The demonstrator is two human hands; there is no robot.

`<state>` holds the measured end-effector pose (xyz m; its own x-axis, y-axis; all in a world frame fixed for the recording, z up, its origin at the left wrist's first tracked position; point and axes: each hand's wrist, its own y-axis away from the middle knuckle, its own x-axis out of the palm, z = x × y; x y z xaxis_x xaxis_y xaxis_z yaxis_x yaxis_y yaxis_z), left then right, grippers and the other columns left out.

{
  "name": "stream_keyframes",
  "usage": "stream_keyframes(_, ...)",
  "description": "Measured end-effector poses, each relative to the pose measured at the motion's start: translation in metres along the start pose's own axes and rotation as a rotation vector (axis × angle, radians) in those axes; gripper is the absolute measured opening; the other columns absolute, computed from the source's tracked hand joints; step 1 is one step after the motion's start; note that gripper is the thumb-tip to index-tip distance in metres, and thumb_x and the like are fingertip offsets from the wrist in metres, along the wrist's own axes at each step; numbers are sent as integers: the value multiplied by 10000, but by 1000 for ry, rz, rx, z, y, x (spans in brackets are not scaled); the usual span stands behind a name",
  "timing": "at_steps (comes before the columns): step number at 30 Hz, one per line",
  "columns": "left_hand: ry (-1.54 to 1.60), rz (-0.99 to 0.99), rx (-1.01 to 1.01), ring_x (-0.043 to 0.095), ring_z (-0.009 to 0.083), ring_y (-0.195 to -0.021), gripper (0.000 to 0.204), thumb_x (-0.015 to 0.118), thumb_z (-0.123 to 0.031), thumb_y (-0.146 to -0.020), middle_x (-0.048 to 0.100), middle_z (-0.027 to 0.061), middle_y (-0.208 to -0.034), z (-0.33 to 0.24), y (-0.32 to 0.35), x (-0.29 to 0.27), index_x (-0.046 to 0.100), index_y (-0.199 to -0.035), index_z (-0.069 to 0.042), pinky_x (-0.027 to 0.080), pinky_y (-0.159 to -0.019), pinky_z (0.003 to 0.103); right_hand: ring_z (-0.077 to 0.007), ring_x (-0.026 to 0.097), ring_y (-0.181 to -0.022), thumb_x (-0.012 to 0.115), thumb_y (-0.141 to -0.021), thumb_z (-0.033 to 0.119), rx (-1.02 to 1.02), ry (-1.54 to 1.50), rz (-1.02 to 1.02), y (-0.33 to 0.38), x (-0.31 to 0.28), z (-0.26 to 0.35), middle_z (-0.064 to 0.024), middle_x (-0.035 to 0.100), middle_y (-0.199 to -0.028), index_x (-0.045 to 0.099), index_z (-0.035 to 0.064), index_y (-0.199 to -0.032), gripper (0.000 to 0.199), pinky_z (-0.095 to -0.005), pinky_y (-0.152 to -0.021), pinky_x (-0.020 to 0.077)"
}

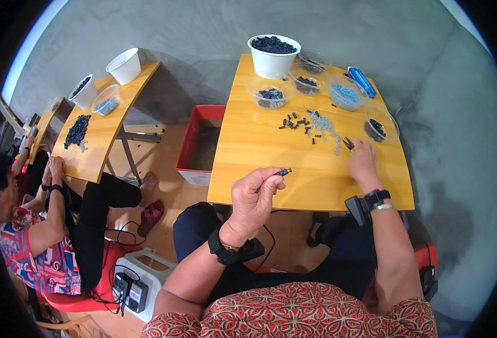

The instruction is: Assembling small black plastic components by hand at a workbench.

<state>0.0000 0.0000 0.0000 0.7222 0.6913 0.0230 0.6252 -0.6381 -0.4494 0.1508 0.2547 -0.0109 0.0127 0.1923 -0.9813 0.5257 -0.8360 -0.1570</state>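
Grey wall (203,39) behind, yellow desk (254,152) below. Pinching one small black part (283,172) in left hand (254,194), thumb to index, raised over desk's near edge. Gripping pliers (347,144) in right hand (363,162), curled round handles, near pile of grey bits (323,124); can't tell jaw gap. Loose black parts (299,121) just left of pile. White tub (272,63) and clear tubs (300,74) toward far side.
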Motion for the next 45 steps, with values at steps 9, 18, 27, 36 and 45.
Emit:
stream_keyframes(9,-85,-8,-49,563,109,-573,85,560,-32,-803,584,74,-632,6,-2,-3,600,-863,14,452,-541,222,-308,519,-743,515,-773,40,-702,-937,-54,81,-95,101,-149,517,-774,510,16,-964,193,-357,-663,425)
stream_keyframes(18,9,-54,-361,541,89,-584,106,586,-70,-800,602,66,-661,21,33,3,607,-839,26,444,-556,217,-341,505,-734,491,-744,-16,-682,-939,-102,114,-41,124,-160,514,-761,476,17,-899,159,-407,-653,416)
stream_keyframes(27,-680,208,98,555,309,-618,59,607,-50,-660,557,149,-640,49,46,7,576,-693,-12,453,-603,362,-336,485,-794,491,-699,-6,-581,-839,-85,123,4,119,-155,515,-780,500,8,-787,89,-408,-694,389)
stream_keyframes(36,-661,197,158,519,308,-566,48,566,-9,-635,502,127,-567,48,62,3,521,-640,-26,441,-641,375,-333,458,-729,490,-662,26,-646,-747,-84,146,6,127,-151,494,-718,457,31,-701,52,-415,-646,349)
stream_keyframes(45,-697,125,89,519,315,-562,52,565,9,-619,514,139,-577,53,90,-31,546,-662,-14,441,-635,376,-321,470,-712,487,-672,39,-703,-848,0,163,33,164,-125,505,-702,451,52,-676,39,-407,-628,346)
